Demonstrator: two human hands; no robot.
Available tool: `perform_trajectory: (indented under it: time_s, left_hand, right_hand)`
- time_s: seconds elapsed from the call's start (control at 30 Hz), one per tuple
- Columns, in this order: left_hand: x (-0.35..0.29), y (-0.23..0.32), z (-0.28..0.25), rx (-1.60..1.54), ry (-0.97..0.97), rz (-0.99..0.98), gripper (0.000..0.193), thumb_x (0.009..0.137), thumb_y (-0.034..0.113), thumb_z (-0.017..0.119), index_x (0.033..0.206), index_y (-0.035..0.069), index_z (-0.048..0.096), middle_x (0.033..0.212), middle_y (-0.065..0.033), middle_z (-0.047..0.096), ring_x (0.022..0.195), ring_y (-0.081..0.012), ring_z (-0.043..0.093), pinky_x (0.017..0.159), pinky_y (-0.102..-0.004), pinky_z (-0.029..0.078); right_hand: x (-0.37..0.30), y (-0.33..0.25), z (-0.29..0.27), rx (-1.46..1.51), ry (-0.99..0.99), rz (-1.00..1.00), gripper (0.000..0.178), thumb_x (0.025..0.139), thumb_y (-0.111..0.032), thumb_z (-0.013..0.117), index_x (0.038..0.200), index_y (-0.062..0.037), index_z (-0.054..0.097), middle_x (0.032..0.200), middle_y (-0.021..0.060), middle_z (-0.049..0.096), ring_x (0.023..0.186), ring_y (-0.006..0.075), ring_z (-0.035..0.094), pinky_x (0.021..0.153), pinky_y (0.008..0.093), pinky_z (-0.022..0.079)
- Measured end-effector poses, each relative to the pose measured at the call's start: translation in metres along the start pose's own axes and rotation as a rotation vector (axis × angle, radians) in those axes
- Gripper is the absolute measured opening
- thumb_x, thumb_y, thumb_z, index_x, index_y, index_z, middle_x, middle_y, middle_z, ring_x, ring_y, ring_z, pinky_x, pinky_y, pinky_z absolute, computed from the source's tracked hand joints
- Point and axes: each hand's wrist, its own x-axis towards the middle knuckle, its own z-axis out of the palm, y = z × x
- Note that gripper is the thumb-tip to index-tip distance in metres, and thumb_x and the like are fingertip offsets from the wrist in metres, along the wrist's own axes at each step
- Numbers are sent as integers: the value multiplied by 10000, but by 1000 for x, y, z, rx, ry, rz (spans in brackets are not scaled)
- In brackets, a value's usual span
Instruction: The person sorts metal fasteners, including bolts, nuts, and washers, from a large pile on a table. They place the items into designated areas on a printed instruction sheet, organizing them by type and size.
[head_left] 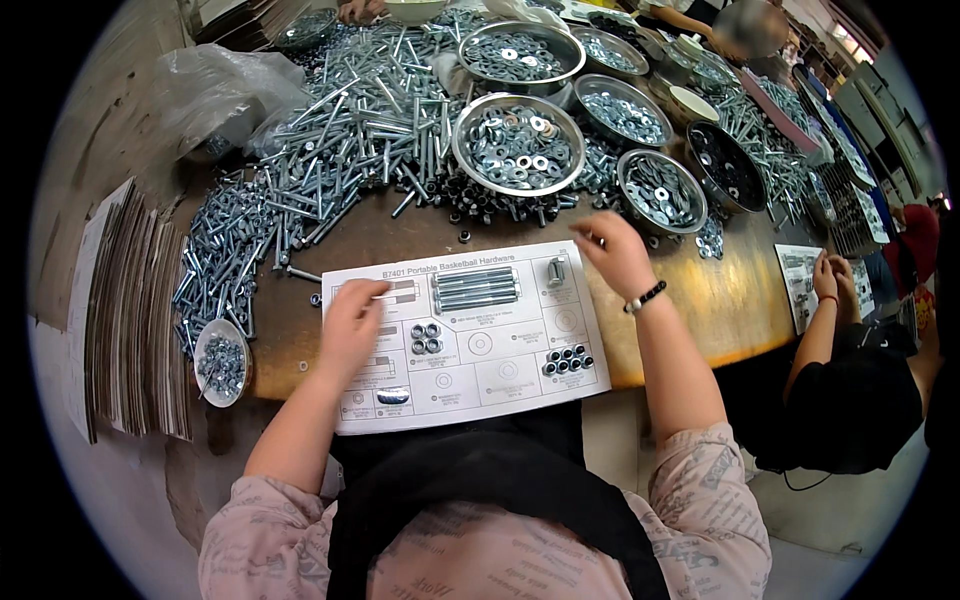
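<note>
A white printed card (pixel 470 395) with outlined cells lies before me, overhanging the table's front edge. My left hand (pixel 352 325) is over its upper left cells, fingers bent and close together; whatever they hold, if anything, is hidden. Beyond the card's upper right corner, my right hand (pixel 615 252) hovers with loosely curled fingers apart and nothing visible in them. On the card lie several long bolts (pixel 475 289) side by side, a short metal piece (pixel 556 271), a group of nuts (pixel 426 339), a group of dark-centred nuts (pixel 568 359) and a small shiny packet (pixel 393 396).
A large bolt heap (pixel 360 120) covers the far left. Steel bowls of washers (pixel 520 150) stand at the back centre and right, with black nuts (pixel 480 200) below. A small white bowl (pixel 222 365) sits left, by stacked cardboard (pixel 130 310). A co-worker's hands (pixel 832 280) work at right.
</note>
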Motion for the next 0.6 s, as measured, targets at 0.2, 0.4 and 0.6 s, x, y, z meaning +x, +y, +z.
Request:
perform_trajectory:
  time_s: [0.2,0.4,0.6]
  left_hand:
    - [-48,-71,-41,245,218,-57,176,765,-15,509,912,-3,605,890,-137,574,828,-276,558,735,-332,447]
    - [-69,-87,-32,257,280,-63,171,756,-29,511,897,-2,603,882,-147,570,834,-295,555,741,-345,449]
    - [-71,-90,-29,244,297,-36,176,745,-42,519,891,-1,607,865,-145,573,799,-293,565,708,-342,459]
  right_hand:
    - [74,-1,21,-262,7,-105,161,736,-110,624,891,-107,666,869,91,594,838,283,568,736,375,464]
    - [127,-3,54,-608,-283,39,253,800,-158,558,1020,-235,656,978,107,586,960,269,564,820,369,464]
    - [151,4,66,-667,-546,141,312,767,-161,599,1068,-241,629,1027,112,596,969,282,577,836,368,467]
